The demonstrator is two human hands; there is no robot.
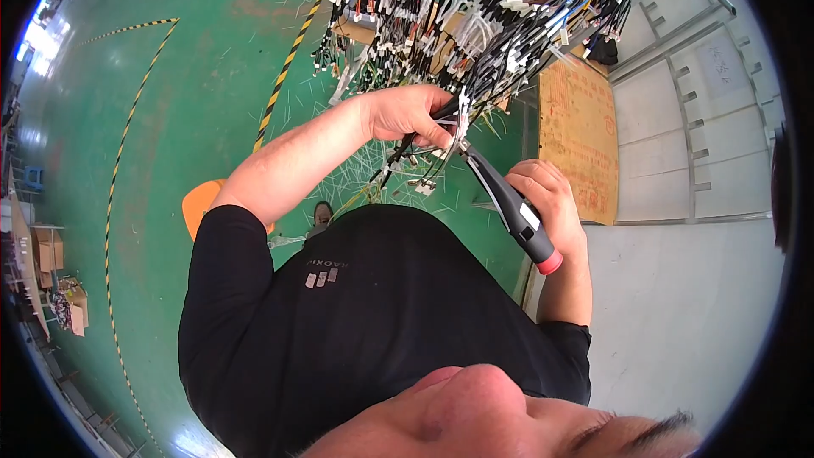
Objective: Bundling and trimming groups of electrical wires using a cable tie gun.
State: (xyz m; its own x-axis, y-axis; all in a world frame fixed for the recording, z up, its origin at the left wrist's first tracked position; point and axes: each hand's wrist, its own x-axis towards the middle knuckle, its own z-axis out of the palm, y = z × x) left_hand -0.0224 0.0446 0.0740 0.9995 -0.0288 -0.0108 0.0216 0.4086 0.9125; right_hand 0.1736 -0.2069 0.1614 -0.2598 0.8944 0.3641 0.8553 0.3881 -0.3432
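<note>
My left hand (407, 114) is closed around a bundle of thin black and white cables (485, 76), thumb against it. In my right hand (549, 195) is a cable tie gun (507, 201), black and grey with a red end cap. Its nose touches or nearly touches the bundle just beside my left thumb; the exact contact is too small to make out. Loose cable ends with small connectors (424, 187) dangle below my left hand. Part of my right fingers is hidden behind the tool.
A dense mass of hanging cables (424, 17) fills the space ahead. A brown board (578, 144) and grey-white panels (653, 110) stand to the right. Clippings (348, 174) litter the green floor (195, 102). An orange stool seat (202, 203) is by my left arm.
</note>
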